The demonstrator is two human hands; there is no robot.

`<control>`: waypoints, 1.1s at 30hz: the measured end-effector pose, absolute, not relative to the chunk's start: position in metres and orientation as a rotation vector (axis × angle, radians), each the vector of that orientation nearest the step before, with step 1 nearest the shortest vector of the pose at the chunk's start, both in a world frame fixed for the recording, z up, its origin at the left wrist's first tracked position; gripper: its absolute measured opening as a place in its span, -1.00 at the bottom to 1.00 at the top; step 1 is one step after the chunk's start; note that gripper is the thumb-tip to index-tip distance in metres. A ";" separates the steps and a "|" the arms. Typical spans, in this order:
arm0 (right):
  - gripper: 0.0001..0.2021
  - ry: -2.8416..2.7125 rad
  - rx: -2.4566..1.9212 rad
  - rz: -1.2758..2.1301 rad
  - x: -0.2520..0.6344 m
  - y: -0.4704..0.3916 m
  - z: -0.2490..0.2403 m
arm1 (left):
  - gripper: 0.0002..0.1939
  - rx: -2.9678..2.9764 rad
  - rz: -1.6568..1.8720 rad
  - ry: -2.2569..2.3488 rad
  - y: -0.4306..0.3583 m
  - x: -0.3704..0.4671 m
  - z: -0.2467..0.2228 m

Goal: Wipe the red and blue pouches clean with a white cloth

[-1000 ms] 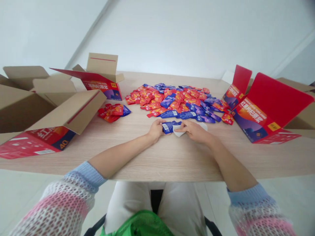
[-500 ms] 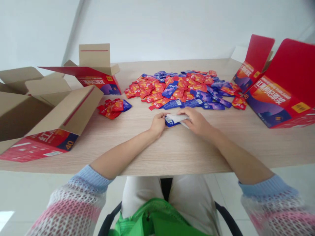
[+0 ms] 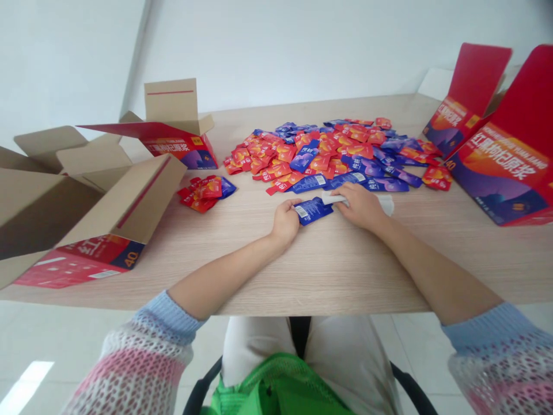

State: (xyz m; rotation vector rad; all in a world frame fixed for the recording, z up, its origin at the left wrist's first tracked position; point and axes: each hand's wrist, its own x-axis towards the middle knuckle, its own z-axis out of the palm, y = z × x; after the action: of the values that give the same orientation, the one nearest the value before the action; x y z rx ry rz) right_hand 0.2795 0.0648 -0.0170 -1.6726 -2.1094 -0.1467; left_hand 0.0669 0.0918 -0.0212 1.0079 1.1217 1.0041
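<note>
A blue sachet (image 3: 315, 211) with a white barcode label lies low over the table, its left end pinched by my left hand (image 3: 287, 222), which is closed. Just to its right, my right hand (image 3: 358, 205) is closed around a folded white tissue (image 3: 332, 197); more of the tissue sticks out past the far side of the hand. Behind both hands spreads a heap of red and blue sachets (image 3: 319, 155). Left of my left hand sits a small pile of red sachets (image 3: 206, 193) with a blue one among them.
On the left stand an open cardboard box (image 3: 103, 253) with flaps spread and a second open red box (image 3: 181, 151) behind it. Two red and blue printed boxes (image 3: 496, 173) with raised lids stand at the right. The table's front edge (image 3: 319, 314) runs before my lap.
My right hand has drawn the tissue off the blue sachet towards the right, leaving the sachet's face uncovered. My left hand still grips the sachet. The camera view has shifted slightly.
</note>
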 end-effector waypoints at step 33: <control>-0.74 -2.052 -1.590 -0.053 0.316 0.071 -0.014 | -0.62 0.920 0.616 0.883 0.100 0.051 0.002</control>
State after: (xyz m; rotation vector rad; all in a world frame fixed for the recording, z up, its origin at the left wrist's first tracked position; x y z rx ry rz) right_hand 0.3162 0.0712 -0.0144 -1.5900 -2.0520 -0.0527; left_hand 0.0507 0.0998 0.0024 0.9198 0.8826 0.6159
